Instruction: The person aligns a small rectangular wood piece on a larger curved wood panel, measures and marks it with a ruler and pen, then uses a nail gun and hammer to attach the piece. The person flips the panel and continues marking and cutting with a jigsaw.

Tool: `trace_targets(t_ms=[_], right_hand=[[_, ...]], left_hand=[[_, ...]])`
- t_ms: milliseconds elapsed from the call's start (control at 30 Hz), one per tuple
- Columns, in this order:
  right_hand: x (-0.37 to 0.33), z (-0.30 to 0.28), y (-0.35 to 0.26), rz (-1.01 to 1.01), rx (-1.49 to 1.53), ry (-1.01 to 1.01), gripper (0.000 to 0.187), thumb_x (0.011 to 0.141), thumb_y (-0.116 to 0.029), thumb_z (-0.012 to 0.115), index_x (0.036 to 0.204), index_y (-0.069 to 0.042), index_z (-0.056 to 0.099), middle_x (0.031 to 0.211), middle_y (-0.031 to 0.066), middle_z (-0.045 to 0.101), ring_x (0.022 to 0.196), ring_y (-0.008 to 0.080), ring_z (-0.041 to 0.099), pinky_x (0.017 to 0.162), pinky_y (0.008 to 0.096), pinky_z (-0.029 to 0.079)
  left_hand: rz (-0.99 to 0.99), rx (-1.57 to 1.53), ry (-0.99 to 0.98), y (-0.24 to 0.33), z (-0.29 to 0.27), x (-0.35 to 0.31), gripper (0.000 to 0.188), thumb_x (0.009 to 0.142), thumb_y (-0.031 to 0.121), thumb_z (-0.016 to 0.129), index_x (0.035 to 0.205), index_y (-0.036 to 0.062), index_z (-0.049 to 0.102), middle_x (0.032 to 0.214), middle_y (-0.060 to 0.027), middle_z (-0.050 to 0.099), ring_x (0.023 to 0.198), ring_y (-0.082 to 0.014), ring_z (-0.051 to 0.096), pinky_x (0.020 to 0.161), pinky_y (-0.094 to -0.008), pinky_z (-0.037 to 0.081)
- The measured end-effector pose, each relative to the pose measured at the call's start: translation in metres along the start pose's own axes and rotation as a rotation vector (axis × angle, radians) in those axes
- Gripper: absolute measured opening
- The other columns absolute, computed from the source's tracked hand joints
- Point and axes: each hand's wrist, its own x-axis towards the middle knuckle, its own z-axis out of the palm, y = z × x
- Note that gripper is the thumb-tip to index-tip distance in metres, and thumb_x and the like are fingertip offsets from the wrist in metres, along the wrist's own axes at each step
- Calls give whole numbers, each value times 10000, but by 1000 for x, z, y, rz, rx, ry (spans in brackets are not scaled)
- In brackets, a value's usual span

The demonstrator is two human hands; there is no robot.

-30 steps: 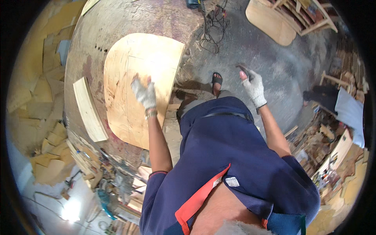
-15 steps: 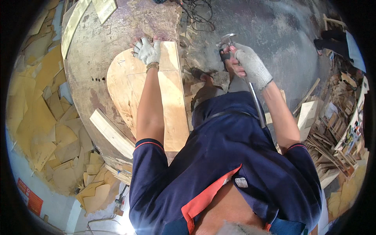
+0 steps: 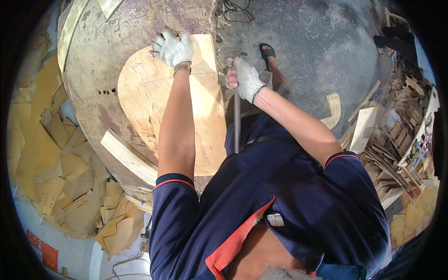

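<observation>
Workbench (image 3: 93, 60) plywood panel (image 3: 205, 107) lies under left hand (image 3: 173, 48) fingers (image 3: 161, 44).

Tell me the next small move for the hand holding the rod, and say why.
Probably bring the right hand and its dark rod left to the plywood panel. The left hand lies flat on the panel's far end on the round table, pinning it, while the rod stands just off the panel's right edge, not touching it.
</observation>
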Motion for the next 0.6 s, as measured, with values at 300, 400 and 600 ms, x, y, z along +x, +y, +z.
trace_targets(t_ms=[300,400,600], right_hand=[[14,8,17,-65,-68,75,420,1045,-451,479,822,-98,435,692,35,445,445,136,380,361,294,271],[16,8,16,-16,-76,79,341,1054,-423,471,875,-137,428,675,8,416,457,117,352,379,287,247],[46,-10,22,-11,-89,7,465,1032,-506,449,763,-127,468,650,27,474,442,142,417,354,290,322]], left_hand=[[11,-15,35,2,-2,-1,806,812,550,653,1489,151,474,1587,-217,361,1491,-471,243,1195,-655,153],[-18,-6,22,4,-2,-1,805,805,542,636,1490,152,471,1591,-219,357,1490,-471,247,1194,-652,156],[183,207,-152,-16,4,4,556,848,508,613,1258,132,630,1304,-177,575,1228,-444,508,1001,-623,388]])
